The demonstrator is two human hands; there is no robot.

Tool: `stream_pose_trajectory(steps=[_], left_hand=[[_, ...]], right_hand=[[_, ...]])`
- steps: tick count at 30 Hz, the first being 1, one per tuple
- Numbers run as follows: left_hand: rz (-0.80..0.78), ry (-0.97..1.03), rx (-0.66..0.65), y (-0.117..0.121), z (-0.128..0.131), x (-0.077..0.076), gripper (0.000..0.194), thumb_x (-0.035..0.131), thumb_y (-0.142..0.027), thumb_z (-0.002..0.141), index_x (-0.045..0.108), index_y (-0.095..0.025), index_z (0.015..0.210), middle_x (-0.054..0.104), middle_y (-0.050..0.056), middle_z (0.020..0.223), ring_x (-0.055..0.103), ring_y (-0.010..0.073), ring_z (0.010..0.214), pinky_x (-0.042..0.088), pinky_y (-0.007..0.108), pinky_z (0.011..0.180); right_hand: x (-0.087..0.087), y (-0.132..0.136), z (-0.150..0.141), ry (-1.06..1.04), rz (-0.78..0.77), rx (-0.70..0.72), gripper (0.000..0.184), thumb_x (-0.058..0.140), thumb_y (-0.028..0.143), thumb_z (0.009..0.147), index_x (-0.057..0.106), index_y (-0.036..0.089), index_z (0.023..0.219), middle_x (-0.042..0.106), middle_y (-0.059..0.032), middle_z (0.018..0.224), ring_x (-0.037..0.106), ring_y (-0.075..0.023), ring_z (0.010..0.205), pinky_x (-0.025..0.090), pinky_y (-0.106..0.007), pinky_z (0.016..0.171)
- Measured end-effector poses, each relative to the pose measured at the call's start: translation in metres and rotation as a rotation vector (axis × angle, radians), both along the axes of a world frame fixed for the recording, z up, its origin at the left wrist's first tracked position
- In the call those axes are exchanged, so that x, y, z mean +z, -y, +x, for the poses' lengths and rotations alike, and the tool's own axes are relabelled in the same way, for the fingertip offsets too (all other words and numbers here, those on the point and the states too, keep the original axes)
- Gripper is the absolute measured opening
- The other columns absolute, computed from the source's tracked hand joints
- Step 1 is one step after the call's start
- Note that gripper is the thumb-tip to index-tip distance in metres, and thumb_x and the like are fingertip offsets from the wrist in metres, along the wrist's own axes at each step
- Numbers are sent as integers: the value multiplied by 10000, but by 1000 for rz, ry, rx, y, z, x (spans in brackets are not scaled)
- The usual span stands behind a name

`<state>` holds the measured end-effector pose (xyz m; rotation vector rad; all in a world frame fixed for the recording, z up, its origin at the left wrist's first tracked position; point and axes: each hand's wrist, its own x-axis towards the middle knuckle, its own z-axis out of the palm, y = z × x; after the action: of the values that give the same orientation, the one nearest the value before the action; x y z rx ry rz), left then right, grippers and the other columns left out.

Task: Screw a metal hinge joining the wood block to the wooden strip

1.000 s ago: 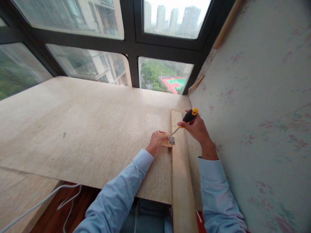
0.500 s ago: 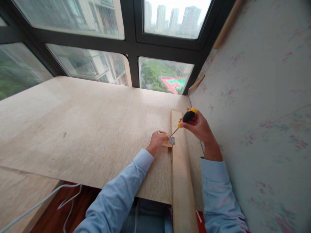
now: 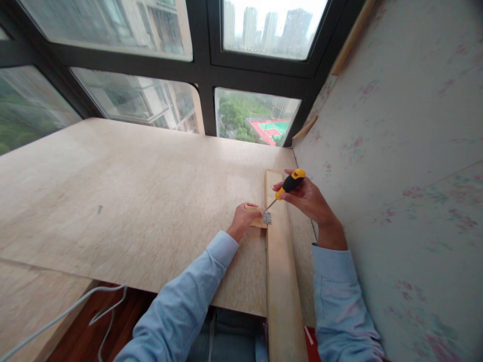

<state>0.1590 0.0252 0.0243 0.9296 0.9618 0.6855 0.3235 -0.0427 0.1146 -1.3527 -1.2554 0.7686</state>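
Note:
A small metal hinge (image 3: 267, 218) lies across the joint between a long wooden board (image 3: 281, 261) and a short wood block (image 3: 258, 224). My left hand (image 3: 243, 220) is closed around the short block, its fingers partly hiding it. In my right hand (image 3: 307, 198) is a yellow and black screwdriver (image 3: 290, 183), tilted, with its shaft pointing down to the left. The screwdriver's tip meets the upper left part of the hinge; any screw under it is too small to make out.
The board rests on a beige stone-look sill (image 3: 151, 201) and juts past its front edge. A small grey piece (image 3: 99, 209) lies on the left. A white cable (image 3: 71, 309) hangs at the lower left. The papered wall (image 3: 396, 151) stands close on the right.
My right hand's fingers have shifted on the screwdriver's handle, which has moved very slightly. The left hand, block and board look unmoved.

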Motion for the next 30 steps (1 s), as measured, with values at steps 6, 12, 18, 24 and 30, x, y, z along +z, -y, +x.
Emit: stream_pose_trajectory(steps=[6,12,18,24,30], left_hand=[[-6,7,1,0,1,-1,348,760,-62,501,579,-148,786,621,-6,642,568,125,535,407,233,493],[3,-9,0,-1,1,-2,338,768,-66,505,589,-140,782,623,2,644,564,121,534,415,239,505],[-17,-5,-7,-1,0,0,341,771,-71,506,592,-146,787,630,-5,646,573,127,543,414,238,512],[-33,-27,-5,0,1,3,357,762,-63,514,586,-150,812,639,3,658,584,138,541,414,244,497],[-44,-5,2,-1,1,1,377,769,-58,505,576,-151,814,636,-2,665,592,136,551,441,247,521]], right_hand=[[-1,-7,-3,355,-49,-371,748,859,558,546,597,200,1147,650,-19,797,654,-240,761,568,-420,743],[-12,-3,5,44,59,12,801,784,482,716,357,333,1377,611,-82,1261,590,-245,1189,548,-407,904],[-3,-2,4,62,3,-14,651,820,495,663,566,245,1208,716,-70,1018,695,-249,943,573,-443,872],[-9,-7,5,318,-39,-286,707,837,558,595,616,194,1159,694,-48,848,667,-231,766,584,-427,754],[-14,-5,4,19,56,48,738,772,472,733,410,319,1357,606,-94,1296,584,-254,1209,533,-450,948]])
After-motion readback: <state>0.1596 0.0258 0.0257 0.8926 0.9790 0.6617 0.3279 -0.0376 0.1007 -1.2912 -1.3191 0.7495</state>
